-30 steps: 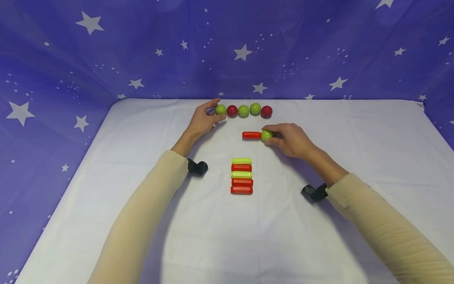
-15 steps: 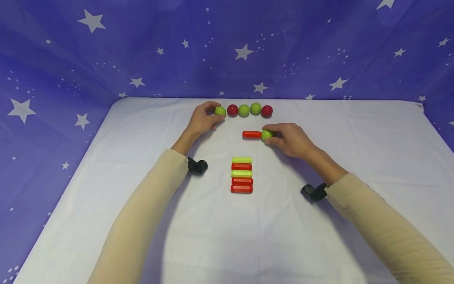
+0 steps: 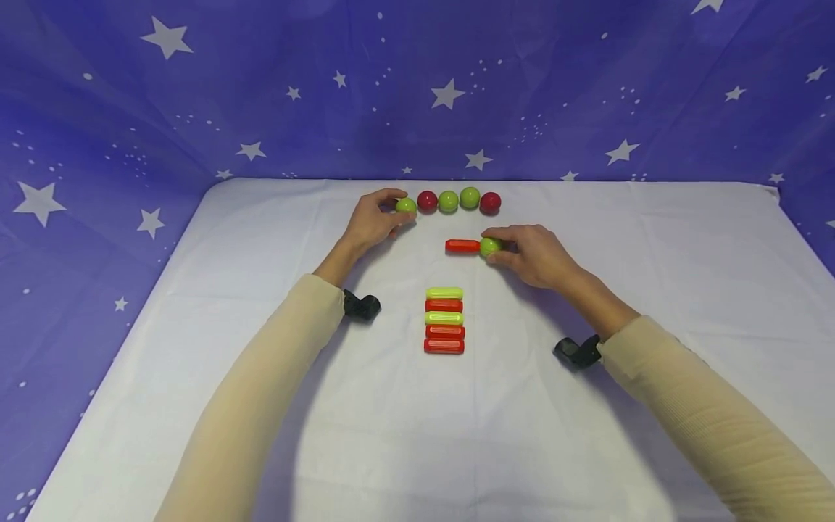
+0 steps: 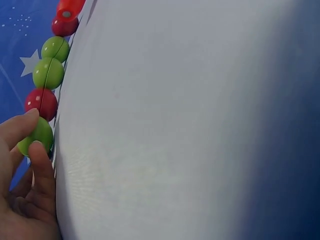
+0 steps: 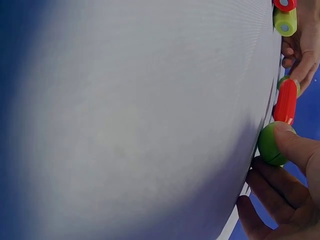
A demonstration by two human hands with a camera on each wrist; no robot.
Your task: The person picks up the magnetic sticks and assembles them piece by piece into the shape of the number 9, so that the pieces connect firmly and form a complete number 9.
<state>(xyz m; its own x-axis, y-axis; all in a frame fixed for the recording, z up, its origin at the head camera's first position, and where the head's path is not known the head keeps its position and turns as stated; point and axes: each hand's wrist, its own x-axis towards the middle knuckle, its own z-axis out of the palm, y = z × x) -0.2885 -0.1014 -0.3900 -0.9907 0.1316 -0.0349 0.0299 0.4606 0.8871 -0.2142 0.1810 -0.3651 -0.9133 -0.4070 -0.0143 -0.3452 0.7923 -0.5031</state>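
Note:
My left hand (image 3: 373, 220) pinches a glossy green ball (image 3: 406, 206) between thumb and fingers. That ball is the left end of a row, followed by a red ball (image 3: 427, 201), two green balls and another red ball (image 3: 490, 203). My right hand (image 3: 533, 255) grips a separate green ball (image 3: 491, 247) nearer the middle, thumb on one side and fingers on the other. A short red rod (image 3: 462, 246) lies sideways with its right end against this ball. In the right wrist view, the thumb presses the green ball (image 5: 272, 145) beside the red rod (image 5: 286, 102).
Between the forearms lies a stack of short ribbed rods side by side, with a yellow-green rod (image 3: 444, 293) farthest and a red rod (image 3: 444, 346) nearest. A white cloth (image 3: 391, 435) covers the table. Behind it hangs a blue star-patterned curtain (image 3: 554, 87).
My left fingers have come in closer around the end green ball, which has shifted very slightly toward me. The right hand, its ball and the red rod stay in place.

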